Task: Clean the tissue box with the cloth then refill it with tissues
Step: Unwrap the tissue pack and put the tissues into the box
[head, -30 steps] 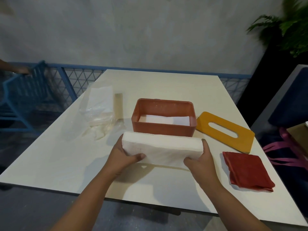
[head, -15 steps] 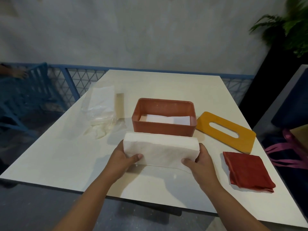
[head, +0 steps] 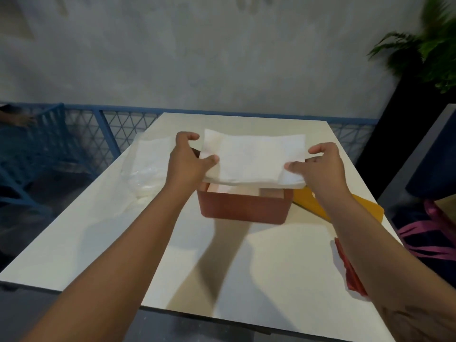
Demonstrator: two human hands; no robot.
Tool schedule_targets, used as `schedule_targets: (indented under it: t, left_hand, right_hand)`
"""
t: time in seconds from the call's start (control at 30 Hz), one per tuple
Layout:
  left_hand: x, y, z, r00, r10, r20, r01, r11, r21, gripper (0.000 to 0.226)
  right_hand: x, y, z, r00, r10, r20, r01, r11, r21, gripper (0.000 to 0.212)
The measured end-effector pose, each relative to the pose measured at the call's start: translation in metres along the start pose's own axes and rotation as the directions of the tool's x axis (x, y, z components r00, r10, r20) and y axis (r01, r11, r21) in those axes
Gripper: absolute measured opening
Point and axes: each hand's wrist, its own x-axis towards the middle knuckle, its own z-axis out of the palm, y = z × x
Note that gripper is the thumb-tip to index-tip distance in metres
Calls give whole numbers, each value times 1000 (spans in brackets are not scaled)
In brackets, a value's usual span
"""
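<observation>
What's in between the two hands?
The white tissue stack, gripped at its ends by left hand and right hand, above the tissue box; head view.

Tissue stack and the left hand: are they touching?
Touching. The head view shows the left hand gripping the left end of the tissue stack, with the thumb lying on its top surface.

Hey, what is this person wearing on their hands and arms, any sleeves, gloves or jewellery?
Nothing shows. The left hand and right hand are bare, with no gloves; no rings can be made out, though the picture is slightly blurred. The left forearm and right forearm are bare to the frame's edge: no sleeves, watch or bracelet.
</observation>
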Motion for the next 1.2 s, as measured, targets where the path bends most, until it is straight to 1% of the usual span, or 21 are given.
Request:
schedule_targets:
  t: [0.07, 0.1, 0.17, 0.27, 0.33, 0.43, 0.5, 0.57, 0.67, 0.73, 0.8, 0.87, 0.9, 0.93, 0.97, 1.0, 1.03, 1.1, 1.13, 1.17, 1.2]
  left_hand:
    - [10, 3, 9, 999, 41, 34, -46, 984, 170, 56]
    - [13, 2, 14, 995, 72, 64, -87, 959, 269, 52]
    - [18, -2, 24, 983, 103, 150, -160, 881, 445, 48]
    - [21, -9, 38, 963, 71, 261, -218, 774, 595, 50]
    - [24, -14, 44, 951, 71, 300, -255, 726, 638, 50]
    - [33, -20, 52, 941, 37, 336, -272, 673, 688, 52]
    - [37, -21, 56, 939, 9, 345, -263, 665, 699, 51]
    - [39, -21, 58, 933, -17, 360, -258, 665, 700, 47]
    - [40, -24, 62, 917, -70, 393, -251, 664, 704, 43]
    - [40, -23, 64, 913, -67, 402, -267, 647, 715, 38]
    - [40, -19, 64, 912, -29, 409, -316, 584, 747, 41]
    - [40, -14, 64, 907, 74, 416, -399, 474, 785, 48]
    - [42, -11, 65, 894, 122, 430, -439, 423, 793, 50]
    - [43, -11, 65, 878, 141, 457, -473, 398, 786, 50]
    - [44, -10, 66, 860, 131, 493, -501, 398, 768, 50]
    - [47, -10, 68, 842, 89, 532, -518, 405, 753, 51]
    - [48, -11, 69, 826, 17, 564, -519, 415, 747, 51]
    - [56, -16, 75, 794, -137, 593, -468, 485, 739, 41]
    - [59, -18, 78, 776, -220, 592, -421, 518, 745, 37]
    - [62, -20, 81, 758, -294, 582, -386, 518, 764, 37]
    - [63, -20, 82, 745, -347, 571, -378, 485, 788, 41]
  right_hand:
    - [12, -4, 10, 1000, 15, 0, -15, 991, -135, 48]
    - [16, -4, 14, 1000, 20, 17, -17, 982, -190, 47]
    - [21, 0, 23, 998, 28, 63, -9, 959, -283, 45]
    - [24, 8, 35, 993, 26, 117, 29, 894, -448, 39]
    - [25, 13, 44, 990, 15, 142, 66, 831, -552, 33]
    - [25, 12, 56, 985, 36, 167, 81, 763, -642, 43]
    - [24, 12, 63, 983, 70, 173, 66, 735, -675, 46]
    - [24, 14, 68, 981, 77, 177, 78, 681, -728, 44]
    - [25, 20, 71, 978, 35, 204, 149, 565, -811, 38]
    - [23, 21, 72, 973, -7, 230, 205, 484, -851, 39]
    - [21, 18, 71, 962, -108, 252, 274, 396, -877, 43]
    - [21, 14, 69, 936, -212, 282, 340, 326, -882, 48]
    - [23, 12, 67, 923, -231, 306, 369, 314, -875, 48]
    - [26, 10, 67, 916, -215, 339, 395, 324, -860, 46]
    - [29, 9, 67, 909, -166, 383, 417, 343, -842, 45]
    - [32, 8, 66, 898, -89, 432, 433, 359, -827, 44]
    - [35, 7, 66, 876, 2, 482, 449, 362, -817, 45]
    - [39, 8, 66, 808, 173, 564, 493, 325, -807, 44]
    - [40, 9, 67, 780, 226, 583, 512, 306, -803, 40]
    - [40, 10, 67, 766, 250, 592, 517, 307, -799, 38]
    - [41, 11, 67, 761, 260, 594, 513, 320, -797, 37]
